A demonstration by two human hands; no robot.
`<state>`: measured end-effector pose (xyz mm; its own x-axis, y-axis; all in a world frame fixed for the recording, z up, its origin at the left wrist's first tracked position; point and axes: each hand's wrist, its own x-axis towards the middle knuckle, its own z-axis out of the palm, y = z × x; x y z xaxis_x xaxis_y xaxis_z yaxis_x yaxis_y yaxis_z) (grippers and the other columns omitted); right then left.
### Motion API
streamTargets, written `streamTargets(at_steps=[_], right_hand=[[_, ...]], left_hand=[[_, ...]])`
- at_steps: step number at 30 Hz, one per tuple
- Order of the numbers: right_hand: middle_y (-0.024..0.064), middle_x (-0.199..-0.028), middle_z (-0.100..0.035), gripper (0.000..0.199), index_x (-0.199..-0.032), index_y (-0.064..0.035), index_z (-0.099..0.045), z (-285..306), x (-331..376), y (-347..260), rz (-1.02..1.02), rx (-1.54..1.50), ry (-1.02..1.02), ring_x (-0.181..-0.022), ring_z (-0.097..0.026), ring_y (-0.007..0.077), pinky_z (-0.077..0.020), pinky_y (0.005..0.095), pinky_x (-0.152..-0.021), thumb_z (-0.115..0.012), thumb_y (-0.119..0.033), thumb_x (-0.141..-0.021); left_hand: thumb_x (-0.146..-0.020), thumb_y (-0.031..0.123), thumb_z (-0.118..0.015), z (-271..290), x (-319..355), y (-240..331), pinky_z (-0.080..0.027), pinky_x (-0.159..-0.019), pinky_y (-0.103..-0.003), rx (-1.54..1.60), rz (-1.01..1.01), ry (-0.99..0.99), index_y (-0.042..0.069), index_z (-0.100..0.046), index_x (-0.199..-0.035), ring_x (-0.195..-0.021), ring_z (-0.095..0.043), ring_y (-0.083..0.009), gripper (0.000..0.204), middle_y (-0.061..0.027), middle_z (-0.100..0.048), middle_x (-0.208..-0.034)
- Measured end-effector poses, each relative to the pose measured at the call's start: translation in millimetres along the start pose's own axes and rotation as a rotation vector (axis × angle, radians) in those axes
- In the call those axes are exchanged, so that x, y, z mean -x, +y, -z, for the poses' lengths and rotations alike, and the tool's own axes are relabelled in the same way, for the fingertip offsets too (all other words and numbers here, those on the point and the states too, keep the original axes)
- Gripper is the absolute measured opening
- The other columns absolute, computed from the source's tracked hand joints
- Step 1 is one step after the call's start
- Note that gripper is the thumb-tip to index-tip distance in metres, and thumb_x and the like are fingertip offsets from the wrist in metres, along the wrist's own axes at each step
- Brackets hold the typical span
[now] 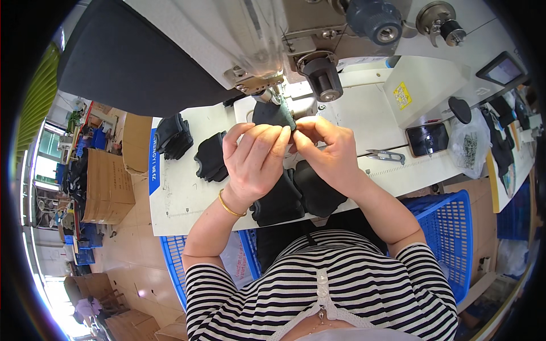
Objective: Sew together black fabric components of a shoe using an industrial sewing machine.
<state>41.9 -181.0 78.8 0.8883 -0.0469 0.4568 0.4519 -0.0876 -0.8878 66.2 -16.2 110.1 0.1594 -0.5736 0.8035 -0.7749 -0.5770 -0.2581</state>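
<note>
A small piece of black fabric (273,115) lies under the needle area of a sewing machine (278,85). My left hand (256,156) pinches its near edge, fingers closed, with a gold bangle on the wrist. Close beside it, my right hand (327,149) pinches the same edge at its right corner. Below my hands, two stacks of black fabric pieces rest on the white table: one on the left (278,202), one on the right (315,190). Parts of both stacks are hidden by my hands and forearms.
More black stacks (173,136) sit on the left of the white table (182,193). To the right lie thread snips (387,156), a phone (427,140) and a clear plastic bag (470,149). Blue baskets (449,238) stand below the table edge; cardboard boxes (108,187) are at left.
</note>
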Motion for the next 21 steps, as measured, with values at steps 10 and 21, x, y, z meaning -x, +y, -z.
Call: streamTargets(at_steps=[10,21], right_hand=[[0.0114,-0.075,-0.069,0.013,-0.094,0.0028,-0.063,0.3,-3.8,-0.7,0.000,0.022,-0.003,-0.066,-0.069,0.0166,-0.0544,0.0286,-0.060,-0.064,-0.009,-0.087],[0.0076,-0.068,-0.066,0.017,-0.089,0.0029,-0.064,-0.3,-2.8,-3.7,-0.123,-0.171,-0.048,-0.064,-0.069,0.0124,-0.0529,0.0250,-0.057,-0.058,-0.012,-0.092]], left_hand=[[-0.068,0.006,-0.068,-1.9,1.6,-1.7,-0.046,-0.089,-0.037,-0.031,-0.006,0.016,0.002,-0.070,-0.093,-0.081,-0.064,-0.0158,0.025,-0.0033,-0.066,-0.090],[-0.067,0.008,-0.066,-0.7,1.2,-2.7,-0.045,-0.090,-0.037,-0.035,-0.059,-0.006,0.002,-0.070,-0.092,-0.083,-0.064,-0.0154,0.026,-0.0030,-0.065,-0.091]])
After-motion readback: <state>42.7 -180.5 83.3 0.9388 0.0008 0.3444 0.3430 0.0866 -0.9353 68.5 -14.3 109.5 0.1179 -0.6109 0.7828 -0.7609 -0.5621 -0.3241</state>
